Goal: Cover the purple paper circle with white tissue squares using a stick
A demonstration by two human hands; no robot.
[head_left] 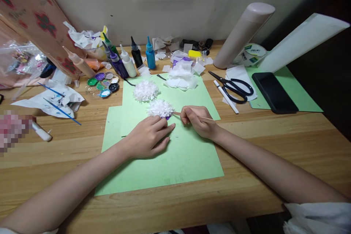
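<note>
My left hand (pixel 149 137) lies on the green paper (pixel 189 157), fingers stretched out and apart, its fingertips along the lower edge of a white ruffled paper flower (pixel 160 108). A bit of purple shows under that flower's edge. My right hand (pixel 197 120) pinches a thin wooden stick (pixel 207 120), whose tip points left and meets the flower's right side. A second white ruffled flower (pixel 146 90) sits just behind, with a short dark line beside it. Small white paper squares (pixel 181 76) are heaped at the paper's back edge.
Paint bottles (pixel 119 65) stand at the back left, near a paint palette (pixel 102 84) and two blue brushes (pixel 63 111) on crumpled tissue. Black-handled scissors (pixel 233 87), a white marker (pixel 226 97) and a phone (pixel 274 92) lie at right. A tall pale bottle (pixel 244 34) stands behind.
</note>
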